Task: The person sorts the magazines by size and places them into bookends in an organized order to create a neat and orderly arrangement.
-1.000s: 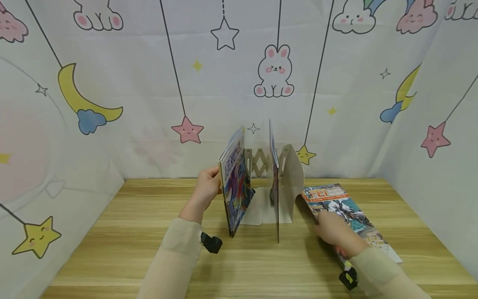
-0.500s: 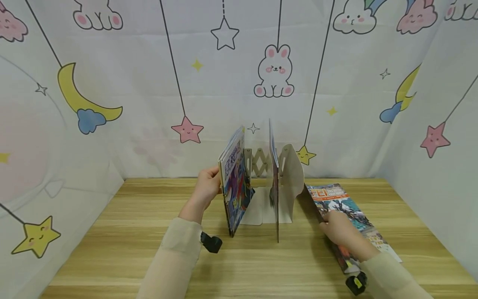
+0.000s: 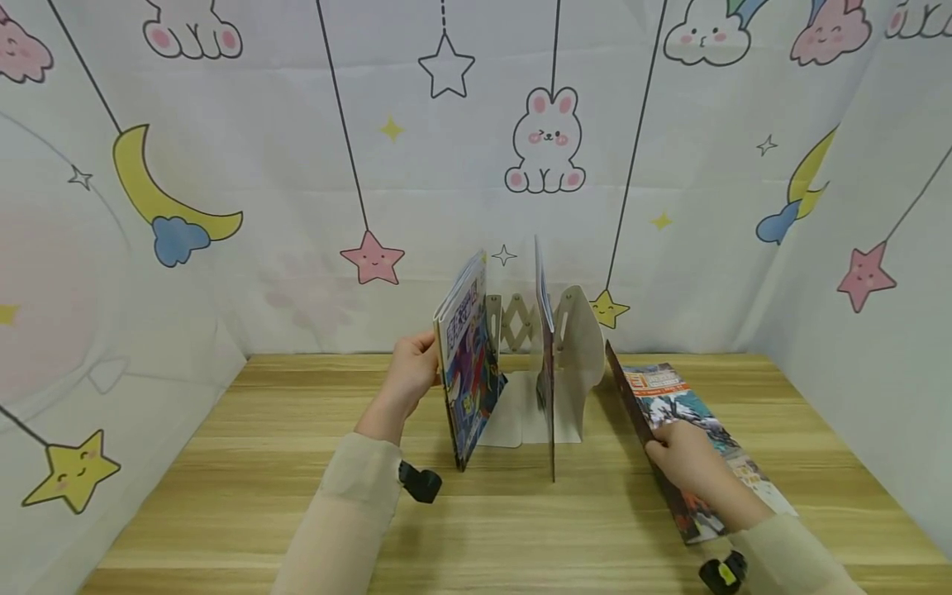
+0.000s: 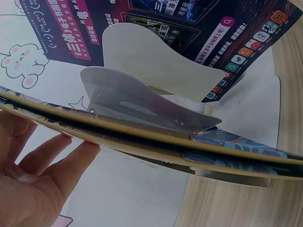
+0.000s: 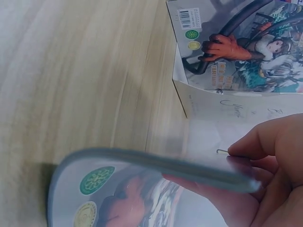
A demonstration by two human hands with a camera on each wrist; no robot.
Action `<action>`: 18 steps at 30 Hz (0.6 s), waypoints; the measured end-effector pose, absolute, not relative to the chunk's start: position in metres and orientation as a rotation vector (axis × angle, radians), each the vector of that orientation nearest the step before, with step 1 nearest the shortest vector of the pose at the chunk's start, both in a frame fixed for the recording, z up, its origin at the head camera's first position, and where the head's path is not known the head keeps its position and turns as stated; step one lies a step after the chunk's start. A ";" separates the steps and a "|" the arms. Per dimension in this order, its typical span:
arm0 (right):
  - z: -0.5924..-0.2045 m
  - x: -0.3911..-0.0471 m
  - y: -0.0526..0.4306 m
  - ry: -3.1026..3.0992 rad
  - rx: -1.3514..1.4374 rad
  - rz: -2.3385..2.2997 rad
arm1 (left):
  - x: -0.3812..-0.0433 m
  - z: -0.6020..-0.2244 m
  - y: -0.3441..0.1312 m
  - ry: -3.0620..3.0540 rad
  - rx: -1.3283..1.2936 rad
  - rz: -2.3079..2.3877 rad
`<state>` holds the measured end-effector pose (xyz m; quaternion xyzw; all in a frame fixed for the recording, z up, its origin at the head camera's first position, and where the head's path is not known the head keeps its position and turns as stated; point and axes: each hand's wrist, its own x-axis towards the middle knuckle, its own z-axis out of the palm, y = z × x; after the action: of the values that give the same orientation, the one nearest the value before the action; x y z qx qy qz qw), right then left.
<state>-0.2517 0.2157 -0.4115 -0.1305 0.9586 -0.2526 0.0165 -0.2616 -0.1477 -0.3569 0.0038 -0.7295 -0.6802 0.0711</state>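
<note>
My left hand (image 3: 412,372) supports upright colourful magazines (image 3: 468,372) at the left of a cream expandable bookend (image 3: 583,364). In the left wrist view, its straight fingers (image 4: 78,165) press on the outer cover, and grey and cream end plates (image 4: 142,101) stand beyond the magazines. Another magazine (image 3: 546,372) stands near the bookend's right plate; its dark purple face fills the top of the left wrist view. At the right, my right hand (image 3: 684,459) grips the raised left edge of a magazine with an orange title band (image 3: 658,392). The right wrist view shows the thumb and fingers at that edge.
Everything stands on a striped wooden table (image 3: 312,405). A white curtain (image 3: 297,165) printed with bunnies, stars and moons encloses the back and sides. Black wrist cameras (image 3: 420,483) sit on both sleeves.
The right hand has moved slightly right, tilting up the left edge of its magazine so a dark brown face shows and part of the title is covered. The left hand stays still.
</note>
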 end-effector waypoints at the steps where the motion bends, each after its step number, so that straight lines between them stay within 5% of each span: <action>1: -0.411 -0.251 0.216 2.979 -0.401 -0.790 | -0.262 -0.357 -0.148 -2.193 0.013 -2.048; 18: -0.407 -0.243 0.222 3.023 -0.426 -0.846 | -0.263 -0.358 -0.148 -2.196 0.012 -2.033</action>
<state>-0.2429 0.2223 -0.4069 -0.1344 0.9542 -0.2669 -0.0133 -0.2632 -0.1481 -0.3576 0.0040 -0.7317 -0.6775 0.0747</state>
